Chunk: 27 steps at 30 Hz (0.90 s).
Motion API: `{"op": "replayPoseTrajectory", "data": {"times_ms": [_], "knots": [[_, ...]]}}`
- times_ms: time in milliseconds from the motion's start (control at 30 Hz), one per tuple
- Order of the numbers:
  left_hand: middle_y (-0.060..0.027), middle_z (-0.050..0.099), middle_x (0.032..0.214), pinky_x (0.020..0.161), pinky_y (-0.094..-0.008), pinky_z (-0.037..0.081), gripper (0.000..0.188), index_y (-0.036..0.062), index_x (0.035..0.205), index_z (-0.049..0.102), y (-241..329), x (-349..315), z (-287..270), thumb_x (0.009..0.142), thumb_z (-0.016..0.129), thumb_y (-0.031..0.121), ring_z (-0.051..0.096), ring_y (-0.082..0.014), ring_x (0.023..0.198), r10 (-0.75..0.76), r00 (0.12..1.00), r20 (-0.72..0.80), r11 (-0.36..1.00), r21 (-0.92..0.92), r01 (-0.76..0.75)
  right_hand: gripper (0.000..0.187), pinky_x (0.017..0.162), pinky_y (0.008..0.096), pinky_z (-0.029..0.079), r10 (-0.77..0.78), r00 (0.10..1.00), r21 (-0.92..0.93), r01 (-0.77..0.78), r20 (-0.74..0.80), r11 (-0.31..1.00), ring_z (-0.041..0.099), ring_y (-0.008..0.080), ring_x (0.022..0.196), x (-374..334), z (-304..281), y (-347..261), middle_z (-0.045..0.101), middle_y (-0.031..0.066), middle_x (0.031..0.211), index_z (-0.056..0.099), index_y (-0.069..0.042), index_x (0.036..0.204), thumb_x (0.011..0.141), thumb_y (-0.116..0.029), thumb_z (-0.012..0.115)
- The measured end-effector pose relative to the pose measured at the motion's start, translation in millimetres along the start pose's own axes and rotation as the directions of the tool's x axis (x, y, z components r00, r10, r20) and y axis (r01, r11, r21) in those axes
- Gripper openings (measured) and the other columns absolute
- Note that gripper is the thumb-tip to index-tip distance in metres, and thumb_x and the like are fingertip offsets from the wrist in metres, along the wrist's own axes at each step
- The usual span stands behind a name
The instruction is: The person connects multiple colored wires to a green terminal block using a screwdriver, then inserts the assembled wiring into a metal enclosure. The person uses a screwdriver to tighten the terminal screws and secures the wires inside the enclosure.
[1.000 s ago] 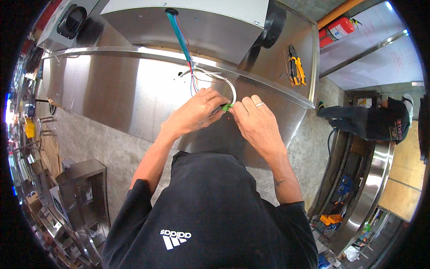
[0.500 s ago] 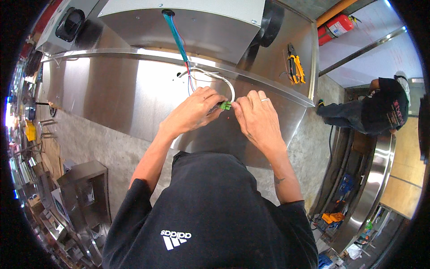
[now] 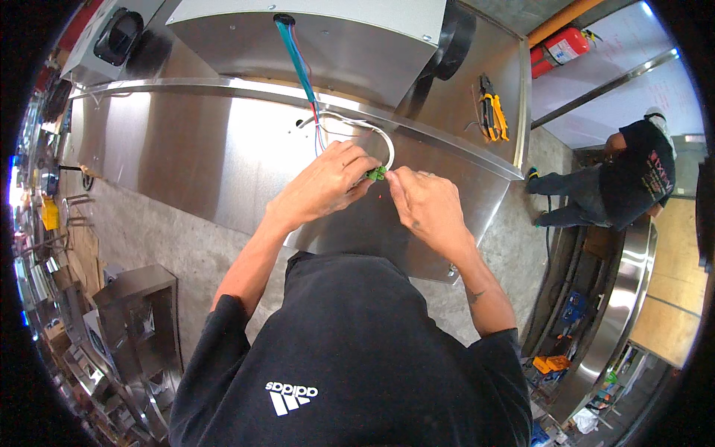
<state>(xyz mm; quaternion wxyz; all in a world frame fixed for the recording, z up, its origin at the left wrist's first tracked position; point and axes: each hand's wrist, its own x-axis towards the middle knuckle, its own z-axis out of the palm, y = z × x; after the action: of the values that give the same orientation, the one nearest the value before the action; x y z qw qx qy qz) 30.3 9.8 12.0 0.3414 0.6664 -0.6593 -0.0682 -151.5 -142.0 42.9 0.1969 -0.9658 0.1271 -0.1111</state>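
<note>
A small green terminal connector (image 3: 377,173) is pinched between the fingers of my left hand (image 3: 326,182), over the steel panel. The closed fingertips of my right hand (image 3: 430,207) meet the connector's right end; whatever they grip there is too small or hidden to make out. A white cable (image 3: 389,145) curves out of a hole in the panel and down to the connector. Thin red and blue wires (image 3: 318,132) leave a teal sleeve (image 3: 300,65) and pass behind my left hand.
Beyond the ledge stands a grey metal box (image 3: 298,48) with a black round duct (image 3: 453,41) at its right. Yellow-and-black pliers (image 3: 491,112) lie on the steel at the right. A fire extinguisher (image 3: 558,51) and another person (image 3: 629,175) are farther right.
My right hand has turned at the wrist, its knuckles rolling over while the fingertips stay at the connector. My left hand keeps its hold. The other person has shifted slightly.
</note>
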Motion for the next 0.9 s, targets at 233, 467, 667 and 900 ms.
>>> {"op": "replayPoseTrajectory", "data": {"times_ms": [233, 467, 667, 900], "knots": [[-0.0097, 0.071, 0.112, 0.1, -0.0447, 0.054, 0.034, 0.004, 0.121, 0.073, -5, -7, 4, 0.088, 0.083, 0.004, 0.067, -0.0308, 0.108, -0.019, 0.998, 0.065, 1.0, 0.015, 0.018, 0.029, 0.075, 0.0527, 0.057, 0.221, 0.922, 0.214, -0.297, 0.317, 0.931, 0.073, 0.0379, 0.08, 4, -11, -3, 0.073, 0.0163, 0.087, 0.069, -0.002, 0.113, 0.114, -0.029, 0.057], [-0.0114, 0.069, 0.109, 0.098, -0.0444, 0.054, 0.035, 0.0016, 0.122, 0.07, -4, -2, -3, 0.089, 0.08, 0.005, 0.067, -0.0316, 0.108, 0.019, 0.998, 0.051, 0.999, 0.047, -0.022, 0.017, 0.076, 0.0413, 0.057, -0.282, 0.953, -0.335, 0.303, 0.111, 0.892, 0.07, 0.0289, 0.081, -4, -9, 2, 0.066, 0.0088, 0.086, 0.066, -0.006, 0.118, 0.105, -0.016, 0.068], [-0.0117, 0.067, 0.109, 0.098, -0.0438, 0.054, 0.037, 0.0011, 0.122, 0.07, -2, -5, -1, 0.087, 0.082, 0.003, 0.066, -0.0318, 0.108, 0.03, 1.0, -0.002, 0.999, 0.026, -0.03, 0.018, 0.067, 0.0418, 0.055, -0.115, 0.987, -0.083, 0.125, 0.112, 0.989, 0.066, 0.0255, 0.067, -10, 6, 8, 0.059, 0.0093, 0.069, 0.067, -0.005, 0.114, 0.111, -0.023, 0.064], [-0.011, 0.068, 0.112, 0.098, -0.0441, 0.053, 0.038, 0.0019, 0.123, 0.07, -1, -5, -1, 0.088, 0.082, 0.004, 0.066, -0.031, 0.111, 0.029, 0.999, -0.031, 0.999, 0.017, -0.029, 0.046, 0.065, 0.0435, 0.049, 0.34, 0.814, 0.611, -0.579, 0.471, 0.539, 0.063, 0.027, 0.062, -2, 3, -1, 0.064, 0.0143, 0.07, 0.07, -0.001, 0.095, 0.119, -0.034, 0.049]]}}
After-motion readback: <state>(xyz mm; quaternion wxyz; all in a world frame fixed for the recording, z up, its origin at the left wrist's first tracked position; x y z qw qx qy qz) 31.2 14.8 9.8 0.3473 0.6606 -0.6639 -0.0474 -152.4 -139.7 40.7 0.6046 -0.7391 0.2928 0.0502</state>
